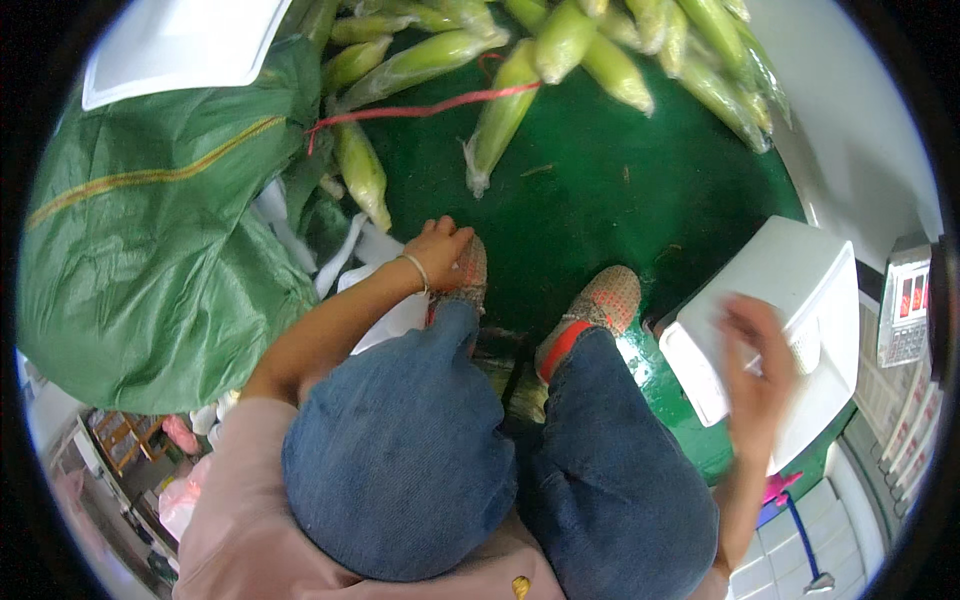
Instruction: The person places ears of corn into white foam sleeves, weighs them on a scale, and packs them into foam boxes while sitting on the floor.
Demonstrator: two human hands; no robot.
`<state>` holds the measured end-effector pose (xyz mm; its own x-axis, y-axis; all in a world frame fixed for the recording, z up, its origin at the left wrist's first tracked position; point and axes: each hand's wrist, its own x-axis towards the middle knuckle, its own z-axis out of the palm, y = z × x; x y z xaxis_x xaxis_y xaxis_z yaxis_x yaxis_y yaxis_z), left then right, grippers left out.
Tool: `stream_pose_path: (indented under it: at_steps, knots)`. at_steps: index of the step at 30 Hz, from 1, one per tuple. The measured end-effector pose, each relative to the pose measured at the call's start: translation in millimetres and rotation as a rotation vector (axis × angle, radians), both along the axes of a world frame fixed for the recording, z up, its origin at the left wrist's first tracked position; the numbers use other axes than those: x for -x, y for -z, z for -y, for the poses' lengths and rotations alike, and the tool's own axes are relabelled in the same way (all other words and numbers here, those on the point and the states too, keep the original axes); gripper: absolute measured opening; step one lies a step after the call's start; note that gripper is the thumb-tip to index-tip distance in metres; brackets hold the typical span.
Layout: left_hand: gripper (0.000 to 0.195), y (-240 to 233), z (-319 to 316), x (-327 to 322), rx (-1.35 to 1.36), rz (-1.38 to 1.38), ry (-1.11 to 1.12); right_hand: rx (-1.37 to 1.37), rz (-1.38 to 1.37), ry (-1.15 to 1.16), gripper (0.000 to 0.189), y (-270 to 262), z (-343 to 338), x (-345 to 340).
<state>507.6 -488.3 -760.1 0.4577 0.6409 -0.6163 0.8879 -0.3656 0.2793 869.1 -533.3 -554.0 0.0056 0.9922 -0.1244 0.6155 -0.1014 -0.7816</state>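
My left hand [442, 251], with a light bangle at the wrist, is over the toe of my left shoe [471, 274]; whether it holds anything is hidden. White plastic bags [397, 311] lie beside it under the forearm. My right hand [754, 352] is blurred, in front of a white plastic bin [765, 277] that lies tilted at the right. Husked-looking green corn ears in clear film [502, 120] are spread on the green floor [600, 202] ahead of me. A red string [420, 111] runs from the corn towards a large green woven sack [150, 262] on the left.
A white tray [180, 49] rests on the sack at the upper left. At the far right stands a digital scale [905, 307] with a lit display. A blue-handled tool [804, 536] is at the lower right, over white tiles. A pale wall rises at the upper right.
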Motion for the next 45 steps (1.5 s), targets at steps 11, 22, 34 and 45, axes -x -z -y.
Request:
stream_pose_path:
  at_steps: [11, 22, 34, 45]
  knots:
    - [0.049, -125, -87, -50, 0.328, 1.233, -0.587, 0.119, -0.845, 0.050, 0.053, 90, -104, 131]
    - [0.021, -91, -80, -55, 0.402, 0.928, -0.574, -0.492, -0.137, -0.006, 0.025, 109, -116, 101]
    - [0.019, -103, -85, -54, 0.207, 0.966, -0.757, 0.233, -0.857, 0.006, 0.024, 117, -110, 111]
    - [0.060, -107, -171, -57, 0.983, 1.534, -0.736, 0.463, -1.520, -0.150, 0.040, 90, -149, 127]
